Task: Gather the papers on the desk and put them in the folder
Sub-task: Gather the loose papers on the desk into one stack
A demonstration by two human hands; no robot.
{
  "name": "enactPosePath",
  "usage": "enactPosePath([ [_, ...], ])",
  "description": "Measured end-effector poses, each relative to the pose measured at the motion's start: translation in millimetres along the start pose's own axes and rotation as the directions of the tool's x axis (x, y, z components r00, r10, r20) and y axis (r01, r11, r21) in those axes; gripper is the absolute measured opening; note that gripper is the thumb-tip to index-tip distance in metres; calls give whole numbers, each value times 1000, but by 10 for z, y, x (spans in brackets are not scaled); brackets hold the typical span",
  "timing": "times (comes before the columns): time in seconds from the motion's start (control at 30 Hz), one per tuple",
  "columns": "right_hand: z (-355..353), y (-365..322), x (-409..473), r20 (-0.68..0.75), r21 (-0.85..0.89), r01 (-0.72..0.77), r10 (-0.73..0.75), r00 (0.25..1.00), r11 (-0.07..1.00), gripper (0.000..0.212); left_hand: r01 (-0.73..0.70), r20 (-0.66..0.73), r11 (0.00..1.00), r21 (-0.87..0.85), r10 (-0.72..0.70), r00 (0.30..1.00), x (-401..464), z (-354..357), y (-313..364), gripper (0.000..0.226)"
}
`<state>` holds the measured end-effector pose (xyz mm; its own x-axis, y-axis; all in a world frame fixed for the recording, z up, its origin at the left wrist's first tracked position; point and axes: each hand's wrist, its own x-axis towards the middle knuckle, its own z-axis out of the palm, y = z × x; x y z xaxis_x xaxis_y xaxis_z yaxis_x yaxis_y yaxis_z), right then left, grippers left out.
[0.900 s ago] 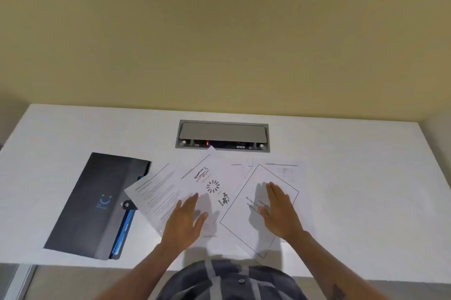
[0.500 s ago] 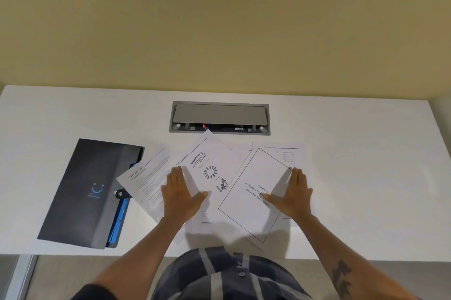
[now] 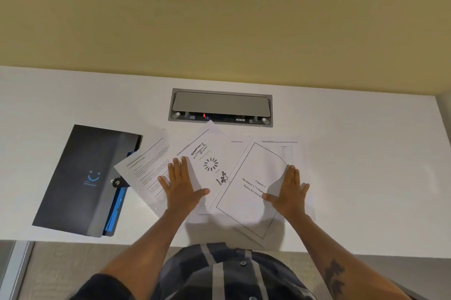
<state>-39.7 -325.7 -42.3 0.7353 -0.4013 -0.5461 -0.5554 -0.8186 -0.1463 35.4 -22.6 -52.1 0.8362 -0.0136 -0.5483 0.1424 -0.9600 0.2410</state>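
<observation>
Both palms flat and gripping nothing, left hand (image 3: 181, 187) and right hand (image 3: 289, 191) press the fanned papers (image 3: 249, 192) at centre frame, best swept inward evenly toward the folder (image 3: 80, 177) lying shut at left.

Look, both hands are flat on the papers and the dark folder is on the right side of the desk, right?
Not quite. The head view shows the folder on the left side of the desk, not the right. The left hand and right hand do lie flat on the papers.

Left hand (image 3: 182, 187) flat, fingers spread; right hand (image 3: 289, 191) likewise
</observation>
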Motion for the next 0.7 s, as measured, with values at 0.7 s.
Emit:
enactPosePath([
  [0.7, 265, -115, -331, -76, 713, -102, 222, 972, 694, 121, -68, -141, 701, -710, -46, 989, -266, 85, -7, 97],
])
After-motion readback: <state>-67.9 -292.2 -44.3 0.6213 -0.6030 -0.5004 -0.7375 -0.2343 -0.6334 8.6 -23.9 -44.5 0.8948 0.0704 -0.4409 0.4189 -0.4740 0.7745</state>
